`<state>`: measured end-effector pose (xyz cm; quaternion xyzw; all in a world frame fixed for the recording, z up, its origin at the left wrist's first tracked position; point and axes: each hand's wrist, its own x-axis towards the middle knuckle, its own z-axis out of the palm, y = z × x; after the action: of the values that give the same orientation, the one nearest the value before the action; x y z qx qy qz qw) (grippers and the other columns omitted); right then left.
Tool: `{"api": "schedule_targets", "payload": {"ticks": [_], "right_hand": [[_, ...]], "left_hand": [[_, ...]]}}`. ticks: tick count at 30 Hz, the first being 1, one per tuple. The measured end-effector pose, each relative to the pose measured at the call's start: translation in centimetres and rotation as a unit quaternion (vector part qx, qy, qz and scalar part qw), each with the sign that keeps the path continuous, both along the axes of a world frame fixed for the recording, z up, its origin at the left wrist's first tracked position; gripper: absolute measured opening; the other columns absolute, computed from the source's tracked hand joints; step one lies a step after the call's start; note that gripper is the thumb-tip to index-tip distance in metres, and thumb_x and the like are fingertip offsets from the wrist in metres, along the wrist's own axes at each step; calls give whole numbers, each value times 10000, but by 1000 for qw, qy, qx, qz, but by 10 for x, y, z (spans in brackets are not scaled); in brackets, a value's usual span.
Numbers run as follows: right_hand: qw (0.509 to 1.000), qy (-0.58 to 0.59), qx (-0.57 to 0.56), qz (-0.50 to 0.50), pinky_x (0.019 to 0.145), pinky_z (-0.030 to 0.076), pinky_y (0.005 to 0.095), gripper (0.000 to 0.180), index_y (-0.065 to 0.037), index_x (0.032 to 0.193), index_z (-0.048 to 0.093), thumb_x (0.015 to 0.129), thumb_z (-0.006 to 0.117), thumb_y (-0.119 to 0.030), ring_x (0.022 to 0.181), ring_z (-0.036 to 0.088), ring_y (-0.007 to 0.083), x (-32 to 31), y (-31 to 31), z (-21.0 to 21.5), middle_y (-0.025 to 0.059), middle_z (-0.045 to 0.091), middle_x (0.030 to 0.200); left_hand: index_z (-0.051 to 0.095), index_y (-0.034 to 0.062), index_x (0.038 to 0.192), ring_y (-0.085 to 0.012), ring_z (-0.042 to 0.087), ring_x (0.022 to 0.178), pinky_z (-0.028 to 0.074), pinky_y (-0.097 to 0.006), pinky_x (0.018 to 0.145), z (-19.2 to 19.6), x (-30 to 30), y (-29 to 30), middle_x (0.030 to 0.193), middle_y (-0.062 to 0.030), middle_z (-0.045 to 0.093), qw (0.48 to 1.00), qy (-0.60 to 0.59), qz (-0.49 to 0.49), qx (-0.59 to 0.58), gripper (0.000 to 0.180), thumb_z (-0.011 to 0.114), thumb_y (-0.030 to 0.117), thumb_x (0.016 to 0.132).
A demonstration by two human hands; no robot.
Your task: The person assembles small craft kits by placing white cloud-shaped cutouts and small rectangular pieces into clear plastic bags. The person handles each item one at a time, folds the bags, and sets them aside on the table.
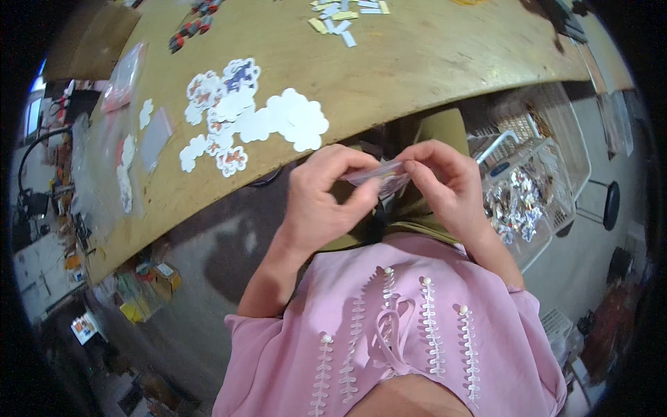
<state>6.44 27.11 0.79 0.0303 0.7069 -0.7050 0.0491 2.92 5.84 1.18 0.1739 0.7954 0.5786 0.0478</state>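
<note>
Both hands meet just in front of the chest, below the near edge of the wooden table [431, 76], and between them sits a small clear plastic packet [381, 176] with something dark and patterned inside. The left hand [323, 201] pinches the packet's left end, thumb up against curled fingers, closed firmly on it. The right hand [445, 182] is closed on the right end in the same way, its fingertips [411, 165] nipping the top edge. The packet's long axis runs roughly left to right, tilted slightly up toward the right hand, so it lies as a bridge from one pinch to the other; neither hand is clearly the nearer, since each has an end, though the left covers more of it. What exactly is inside the packet is too small and blurred to tell. On the table, well apart from the hands and up to the left, lies a cluster of white cloud-shaped cut-outs [278, 118], some with red and blue printing, and a few pale strips [344, 21] farther back. To the right, beside the person's knee, a white wire basket [549, 149] holds a heap of shiny filled packets [517, 205]
</note>
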Motion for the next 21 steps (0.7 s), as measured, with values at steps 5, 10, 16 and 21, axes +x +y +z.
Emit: {"api": "schedule_targets", "payload": {"ticks": [5,10,16,21], "right_hand": [[961,174,217,-6,776,553,304,77,28,1004,739,942,704,58,871,707,191,3,-9,4,124,749,972],[1000,8,-11,14,787,557,253,83,13,1061,711,1028,637,26,1027,672,115,8,20,0,115,742,1253],[994,0,-22,-103,769,572,270,119,-42,1173,677,1089,610,-92,963,692,121,20,113,-25,63,730,1149],[959,-68,258,-99,727,513,249,105,-80,1152,691,1105,628,-149,889,625,71,63,271,-61,-34,674,1065]], "left_hand": [[693,57,872,-305,661,760,545,-413,699,-12,-1,20,816,-101,661,984,170,11,-54,114,787,32,813],[640,67,820,-311,639,762,531,-419,705,0,6,8,777,-92,618,986,147,-28,-69,137,756,15,770],[684,66,849,-314,710,829,580,-419,752,17,-5,-41,873,-114,717,980,155,61,-104,57,741,73,850],[738,71,973,-191,680,734,547,-352,683,28,-65,-162,848,-78,734,905,72,361,-214,131,727,198,1005]]}}
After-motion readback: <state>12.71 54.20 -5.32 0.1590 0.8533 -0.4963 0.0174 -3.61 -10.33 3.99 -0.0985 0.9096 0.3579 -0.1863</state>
